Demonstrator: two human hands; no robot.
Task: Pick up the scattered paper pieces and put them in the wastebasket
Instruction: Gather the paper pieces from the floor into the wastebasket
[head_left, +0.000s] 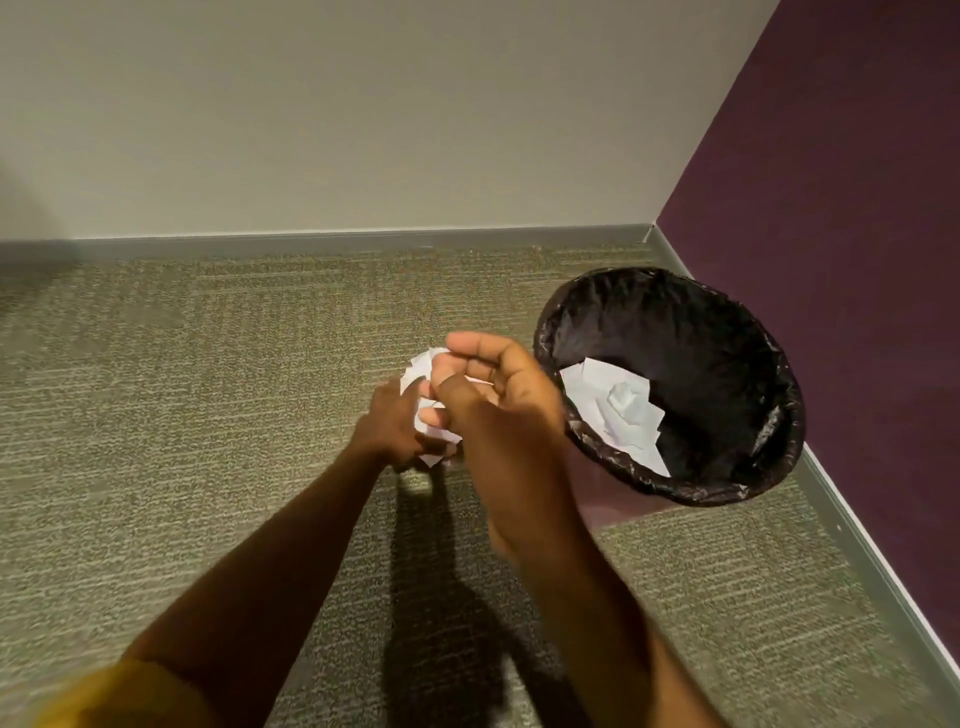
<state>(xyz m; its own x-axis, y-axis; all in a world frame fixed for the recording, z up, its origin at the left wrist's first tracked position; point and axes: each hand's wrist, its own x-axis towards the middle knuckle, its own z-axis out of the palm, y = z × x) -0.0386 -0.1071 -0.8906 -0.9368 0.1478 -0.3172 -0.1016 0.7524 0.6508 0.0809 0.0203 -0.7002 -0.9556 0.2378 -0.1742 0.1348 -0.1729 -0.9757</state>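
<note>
The paper (420, 370) shows only in scraps. The left hand (387, 423) and right hand (498, 415), both blurred, cover most of it, and the right hand's hold cannot be told. That hand overlaps the basket (675, 280) at its left rim. A yellow sleeve (119, 696) — blurred — is cut off at the lower edge.

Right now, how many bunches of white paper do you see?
2. One crumpled bunch is held between the left hand and right hand; one pile lies in the wastebasket. Hands may hide more.
</note>
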